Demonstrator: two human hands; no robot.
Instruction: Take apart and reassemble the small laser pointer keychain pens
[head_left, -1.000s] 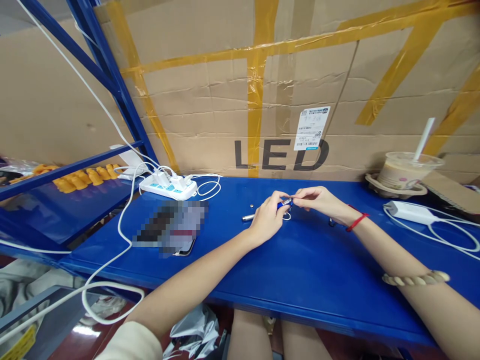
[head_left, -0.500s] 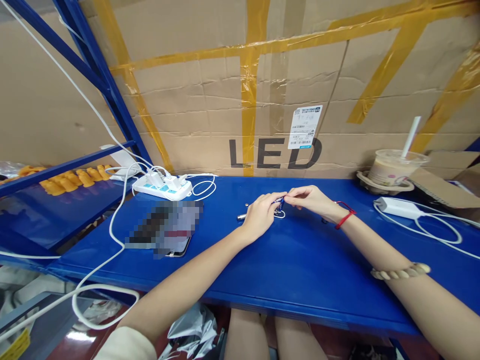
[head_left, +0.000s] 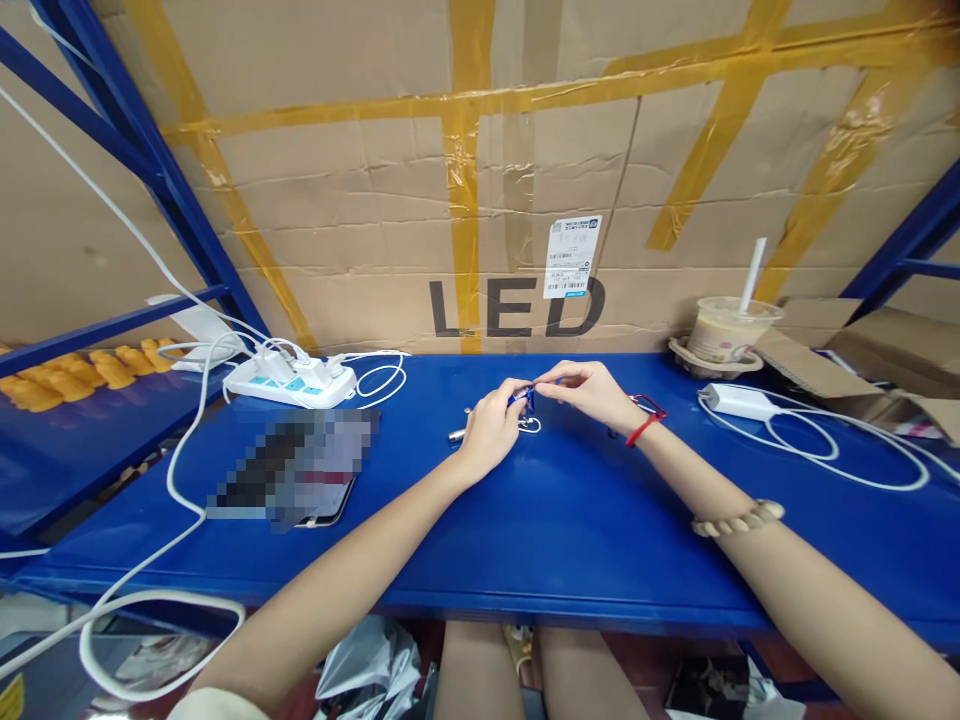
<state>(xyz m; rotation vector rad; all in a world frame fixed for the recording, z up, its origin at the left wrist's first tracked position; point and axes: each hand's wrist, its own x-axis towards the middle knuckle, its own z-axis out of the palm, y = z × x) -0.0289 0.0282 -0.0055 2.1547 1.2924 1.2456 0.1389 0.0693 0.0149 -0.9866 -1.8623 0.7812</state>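
My left hand (head_left: 491,425) holds a small blue cylindrical gadget (head_left: 520,397) above the blue tabletop (head_left: 585,530). A little metal ring (head_left: 529,425) hangs from it. My right hand (head_left: 589,387) pinches the gadget's right end with fingertips. A small silver tube (head_left: 457,435) lies on the table just left of my left hand. A tiny round part (head_left: 467,410) lies behind it. My right wrist wears a red string, and a beaded bracelet sits further up the forearm.
A white power strip (head_left: 291,378) with plugged cables sits at the back left, a blurred phone (head_left: 289,468) in front of it. A lidded drink cup (head_left: 726,330) with a straw and a white charger (head_left: 738,402) stand at the right. Taped cardboard (head_left: 480,200) walls the back. Orange pieces (head_left: 67,372) lie on the left shelf.
The view has swung to the right, so everything sits further left in frame. Both hands stay together on the blue gadget with barely any change in grip.
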